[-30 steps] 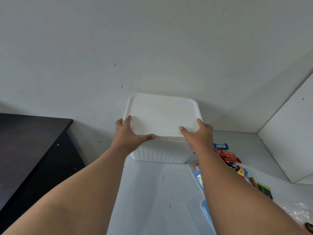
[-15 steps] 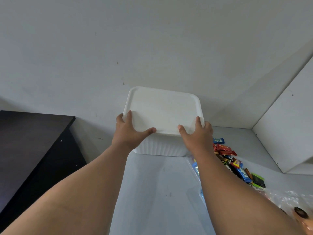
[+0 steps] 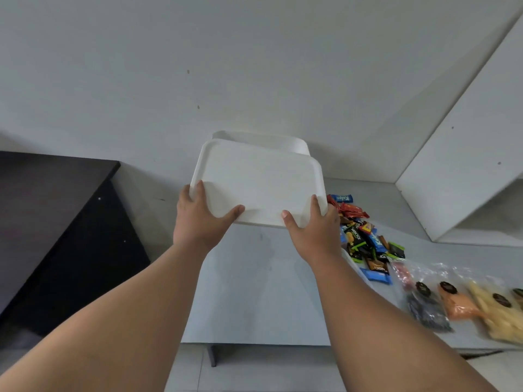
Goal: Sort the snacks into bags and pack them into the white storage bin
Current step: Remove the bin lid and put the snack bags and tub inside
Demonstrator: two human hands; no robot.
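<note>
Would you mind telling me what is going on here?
A person grips the white lid by its near corners with left hand and right hand, holding it off the white bin, whose rim shows behind. Wrapped snacks and filled clear bags lie on the table to the right, not yet packed.

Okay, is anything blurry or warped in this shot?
Head view: wide-angle distortion stretches both forearms; the bagged snacks at lower right are smeared with blur; the white lid, gripped by the left hand and right hand, is softly lit with no glare.

Soft, even light, faint shadows; wide-angle bending at the edges; bagged snacks (image 3: 458,304) lower right blurred.
</note>
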